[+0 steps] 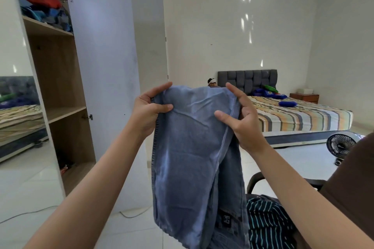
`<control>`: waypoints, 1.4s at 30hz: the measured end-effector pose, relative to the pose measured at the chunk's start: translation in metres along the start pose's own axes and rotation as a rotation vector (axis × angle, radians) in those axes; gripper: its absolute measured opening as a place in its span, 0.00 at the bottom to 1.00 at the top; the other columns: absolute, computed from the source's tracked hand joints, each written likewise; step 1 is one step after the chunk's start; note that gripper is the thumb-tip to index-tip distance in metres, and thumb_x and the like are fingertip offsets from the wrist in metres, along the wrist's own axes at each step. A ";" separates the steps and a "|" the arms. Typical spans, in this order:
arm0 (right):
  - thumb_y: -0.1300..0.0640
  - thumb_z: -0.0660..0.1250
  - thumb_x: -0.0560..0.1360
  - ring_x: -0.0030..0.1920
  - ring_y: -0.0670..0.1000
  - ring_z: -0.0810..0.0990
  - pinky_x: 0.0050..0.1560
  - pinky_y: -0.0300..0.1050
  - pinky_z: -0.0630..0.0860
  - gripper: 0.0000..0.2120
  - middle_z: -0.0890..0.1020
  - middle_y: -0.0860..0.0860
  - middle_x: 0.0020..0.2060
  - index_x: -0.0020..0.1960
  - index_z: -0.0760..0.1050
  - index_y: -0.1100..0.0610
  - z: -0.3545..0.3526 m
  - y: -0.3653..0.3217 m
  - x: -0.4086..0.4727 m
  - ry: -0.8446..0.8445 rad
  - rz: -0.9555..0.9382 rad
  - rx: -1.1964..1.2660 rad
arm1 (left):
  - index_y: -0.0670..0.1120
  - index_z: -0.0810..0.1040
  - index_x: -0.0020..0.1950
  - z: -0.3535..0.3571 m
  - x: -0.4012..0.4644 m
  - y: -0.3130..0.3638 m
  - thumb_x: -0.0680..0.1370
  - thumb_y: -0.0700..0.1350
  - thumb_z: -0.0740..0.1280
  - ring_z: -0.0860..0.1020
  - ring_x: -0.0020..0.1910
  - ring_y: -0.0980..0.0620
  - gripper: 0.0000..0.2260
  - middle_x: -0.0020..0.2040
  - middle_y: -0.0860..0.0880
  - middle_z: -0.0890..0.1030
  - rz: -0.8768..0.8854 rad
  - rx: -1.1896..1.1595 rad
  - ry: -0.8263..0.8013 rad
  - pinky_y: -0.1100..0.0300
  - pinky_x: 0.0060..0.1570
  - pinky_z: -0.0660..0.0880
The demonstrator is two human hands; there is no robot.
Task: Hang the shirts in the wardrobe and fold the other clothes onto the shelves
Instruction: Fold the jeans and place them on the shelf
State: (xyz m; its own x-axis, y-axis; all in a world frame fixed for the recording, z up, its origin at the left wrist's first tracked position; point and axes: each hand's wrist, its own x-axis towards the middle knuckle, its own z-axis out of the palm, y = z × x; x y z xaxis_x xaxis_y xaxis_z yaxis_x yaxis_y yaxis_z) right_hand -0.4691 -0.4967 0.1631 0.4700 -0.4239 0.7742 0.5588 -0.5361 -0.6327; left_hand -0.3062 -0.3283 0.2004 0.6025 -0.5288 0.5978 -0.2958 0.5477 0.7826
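Blue denim jeans [188, 147] hang folded in front of the person, held up at chest height between both hands, lower end draping toward a striped garment [267, 222] on the chair [257, 180]. Left hand [149, 109] grip: thumb and fingers pinch the jeans' top left corner; right hand [240, 117] grip: thumb pressed on the front of the top right edge, index finger raised straight, other fingers behind the cloth. Open wardrobe [58, 95] stands left, crumpled clothes [46, 12] on its upper shelf; bed [299, 117] beyond.
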 end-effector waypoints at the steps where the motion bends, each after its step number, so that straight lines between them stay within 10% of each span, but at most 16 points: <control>1: 0.60 0.76 0.69 0.66 0.40 0.71 0.63 0.38 0.72 0.32 0.72 0.39 0.65 0.68 0.69 0.42 0.001 0.001 -0.001 -0.071 0.007 -0.048 | 0.49 0.82 0.52 0.001 -0.001 -0.001 0.65 0.21 0.65 0.80 0.49 0.53 0.27 0.48 0.52 0.83 -0.009 -0.049 0.021 0.63 0.51 0.78; 10: 0.70 0.71 0.70 0.53 0.35 0.77 0.56 0.32 0.74 0.18 0.80 0.43 0.51 0.56 0.78 0.55 -0.001 0.004 0.005 0.126 -0.065 -0.150 | 0.50 0.69 0.68 0.011 -0.003 -0.015 0.71 0.23 0.62 0.76 0.57 0.57 0.32 0.59 0.52 0.76 -0.027 -0.046 -0.037 0.67 0.52 0.75; 27: 0.69 0.73 0.69 0.49 0.36 0.79 0.53 0.31 0.74 0.14 0.81 0.44 0.47 0.52 0.79 0.58 0.009 -0.004 0.041 0.185 -0.227 -0.235 | 0.45 0.83 0.39 0.004 0.022 0.002 0.68 0.26 0.69 0.80 0.37 0.54 0.13 0.35 0.51 0.83 0.015 0.003 0.132 0.64 0.39 0.76; 42: 0.68 0.76 0.66 0.62 0.44 0.76 0.62 0.40 0.74 0.27 0.79 0.44 0.59 0.62 0.74 0.51 -0.008 0.012 0.033 0.100 -0.142 -0.183 | 0.45 0.81 0.48 0.027 0.017 -0.003 0.75 0.36 0.68 0.79 0.37 0.58 0.06 0.38 0.53 0.81 -0.159 -0.023 0.061 0.67 0.36 0.75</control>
State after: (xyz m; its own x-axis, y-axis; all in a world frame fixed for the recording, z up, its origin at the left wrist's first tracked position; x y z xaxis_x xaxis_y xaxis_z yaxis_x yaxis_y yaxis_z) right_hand -0.4530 -0.5230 0.1811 0.3203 -0.3999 0.8588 0.4769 -0.7152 -0.5109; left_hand -0.3151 -0.3562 0.2128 0.6846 -0.5699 0.4544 -0.1763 0.4755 0.8619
